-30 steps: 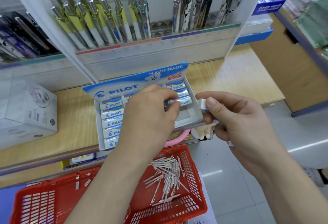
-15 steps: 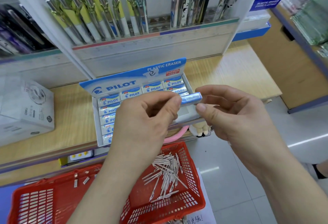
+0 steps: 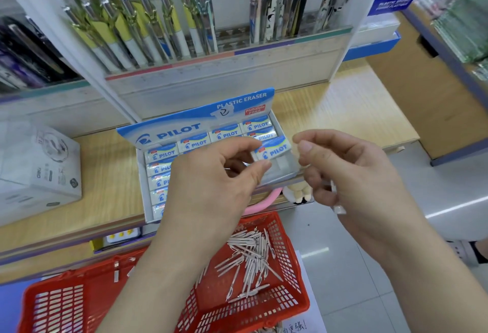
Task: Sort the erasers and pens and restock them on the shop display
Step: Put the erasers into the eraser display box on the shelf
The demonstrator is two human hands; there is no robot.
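The wrapped PILOT eraser (image 3: pixel 274 149) hangs over the bare gap by the right wall of the PILOT eraser box (image 3: pixel 200 118), toward its front right corner, pinched at its left end between thumb and forefinger of my left hand (image 3: pixel 211 187). I judge it light, firm and slightly rubbery, with a glossy sleeve that could slide, so I would grip the two long faces rather than the ends. My right hand (image 3: pixel 351 174) is just beside it, thumb and forefinger parted and not touching, while its lower fingers curl round a small white piece (image 3: pixel 338 208) I cannot identify. The box sits at the front edge of the wooden shelf (image 3: pixel 105 174). Below, a red basket (image 3: pixel 286 253) holds slim white pens (image 3: pixel 250 258).
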